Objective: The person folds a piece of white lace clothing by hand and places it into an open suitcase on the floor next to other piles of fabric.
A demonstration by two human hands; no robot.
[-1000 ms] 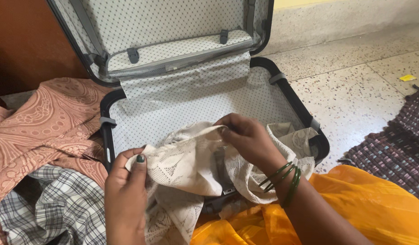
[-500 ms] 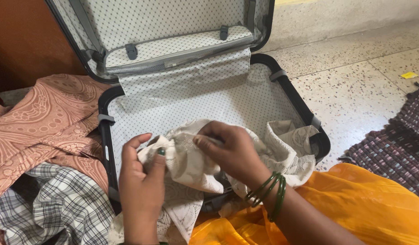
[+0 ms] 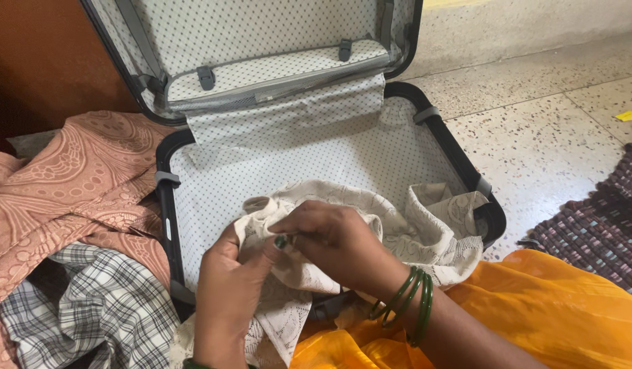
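Head view: one suitcase [image 3: 288,157] lies open on the floor [image 3: 548,137], its lid propped up behind. Its lower shell holds only one cream cloth [image 3: 398,225], which spreads across the near half and drapes over the near rim. By my judgement, packing has barely begun. The left hand [image 3: 227,294] and right hand [image 3: 333,239] meet over that rim, fingers pinched shut on a fold of the cloth. Left of the suitcase, two garments lie unpacked: one pink cloth [image 3: 70,184], one checked cloth [image 3: 90,314]. Right of it lies one woven mat [image 3: 596,219].
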